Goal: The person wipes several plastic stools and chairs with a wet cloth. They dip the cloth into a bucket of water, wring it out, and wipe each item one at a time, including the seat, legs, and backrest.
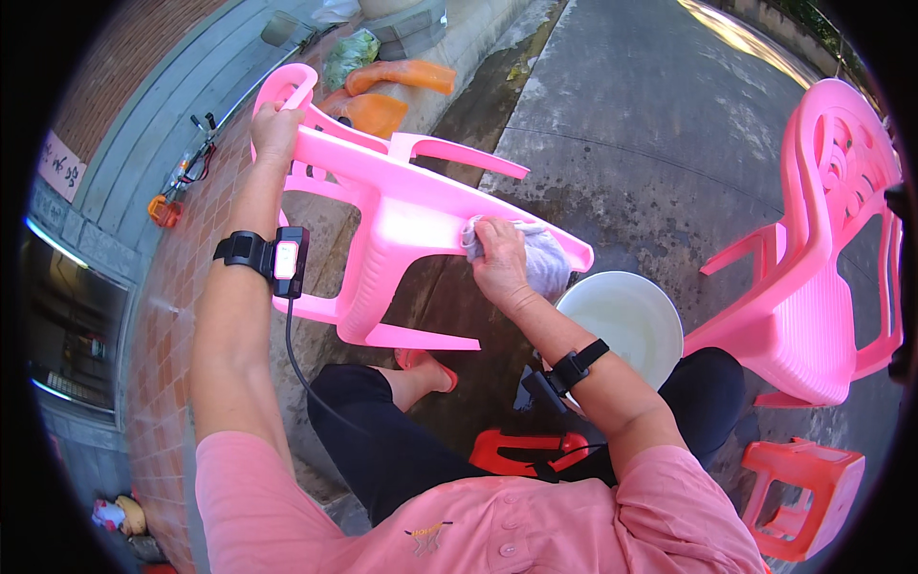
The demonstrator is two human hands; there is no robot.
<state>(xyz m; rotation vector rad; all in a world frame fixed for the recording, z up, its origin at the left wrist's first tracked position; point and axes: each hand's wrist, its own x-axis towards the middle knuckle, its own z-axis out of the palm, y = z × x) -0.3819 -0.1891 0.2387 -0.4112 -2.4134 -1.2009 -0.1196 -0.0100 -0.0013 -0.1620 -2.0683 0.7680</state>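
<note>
A: Where is the pink plastic chair (402, 206)?

B: It lies tipped on its side in front of the person, over the wet concrete ground (622, 124). The left hand (275, 129) is closed around its upper edge. The right hand (499, 258) presses a grey cloth (540, 258) on the chair, fingers curled on the cloth.

A: Is there room around?

B: To the far right the concrete is open. Close by it is narrow: a white basin (626, 320) sits just beside the right forearm, a second pink chair (822, 258) stands upright on the right, and an orange stool (798, 493) is near the right knee.

A: What is hard to see?

B: Another orange stool (521, 450) is mostly hidden under the person. The picture rim cuts the second chair.
</note>
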